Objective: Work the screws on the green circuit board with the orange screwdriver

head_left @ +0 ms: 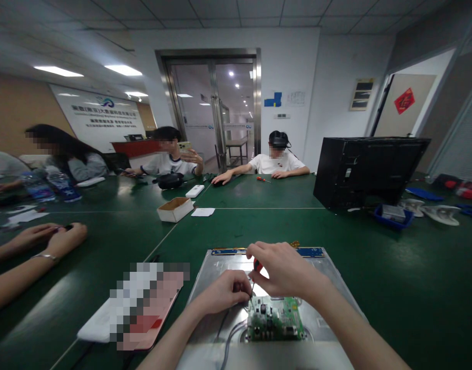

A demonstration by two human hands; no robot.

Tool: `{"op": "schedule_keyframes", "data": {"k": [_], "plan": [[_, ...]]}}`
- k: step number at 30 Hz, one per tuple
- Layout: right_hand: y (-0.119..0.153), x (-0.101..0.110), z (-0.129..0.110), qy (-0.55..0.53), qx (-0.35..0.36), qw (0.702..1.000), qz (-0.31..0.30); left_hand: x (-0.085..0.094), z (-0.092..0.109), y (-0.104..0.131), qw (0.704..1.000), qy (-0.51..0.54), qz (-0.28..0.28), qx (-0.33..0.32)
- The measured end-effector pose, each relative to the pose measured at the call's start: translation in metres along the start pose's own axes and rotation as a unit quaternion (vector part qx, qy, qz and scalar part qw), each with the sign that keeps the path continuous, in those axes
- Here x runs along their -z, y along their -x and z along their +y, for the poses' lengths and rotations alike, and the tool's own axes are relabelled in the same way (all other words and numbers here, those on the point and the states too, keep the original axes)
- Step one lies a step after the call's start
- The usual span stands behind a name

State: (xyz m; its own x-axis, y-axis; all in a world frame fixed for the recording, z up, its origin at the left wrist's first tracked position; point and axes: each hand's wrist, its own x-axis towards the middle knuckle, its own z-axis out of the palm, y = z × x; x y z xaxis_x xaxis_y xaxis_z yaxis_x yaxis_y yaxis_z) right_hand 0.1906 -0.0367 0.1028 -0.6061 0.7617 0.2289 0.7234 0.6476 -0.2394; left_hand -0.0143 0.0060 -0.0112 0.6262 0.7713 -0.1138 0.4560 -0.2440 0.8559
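A flat metal panel (324, 277) lies on the green table, with a blue strip (313, 252) along its far edge. On the panel sits a green circuit board (276, 318), grey wires (230, 339) running out at its left. My right hand (280, 267) grips a red-handled screwdriver (258, 265), its thin shaft pointing down at the board's upper left corner. Close beside the shaft tip, my left hand (230, 290) has its fingers pinched together; what they hold, if anything, is hidden.
Left of the panel lie a white item (99, 318) and a pink case (158, 313). Beyond are an open box (175, 209), a white card (203, 211) and a black monitor casing (366, 169). Another person's hands (60, 239) are at the left; people sit across the table (236, 190).
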Motion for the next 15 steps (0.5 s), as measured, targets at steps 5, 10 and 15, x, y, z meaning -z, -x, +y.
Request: {"op": "schedule_keyframes", "data": {"k": [5,10,15], "plan": [[0.0011,0.0021,-0.0015,-0.005,0.015,1.0,-0.013,0.0003,-0.0021,-0.0015,1.0,-0.004,-0.003,0.002],[-0.0009,0.0006,-0.0013,0.0,0.01,1.0,-0.014,0.0003,0.0002,-0.0002,1.0,0.001,-0.006,0.002],[-0.0046,-0.002,-0.001,0.022,-0.013,1.0,-0.011,0.0,0.0044,0.0022,1.0,0.006,0.001,0.003]]}}
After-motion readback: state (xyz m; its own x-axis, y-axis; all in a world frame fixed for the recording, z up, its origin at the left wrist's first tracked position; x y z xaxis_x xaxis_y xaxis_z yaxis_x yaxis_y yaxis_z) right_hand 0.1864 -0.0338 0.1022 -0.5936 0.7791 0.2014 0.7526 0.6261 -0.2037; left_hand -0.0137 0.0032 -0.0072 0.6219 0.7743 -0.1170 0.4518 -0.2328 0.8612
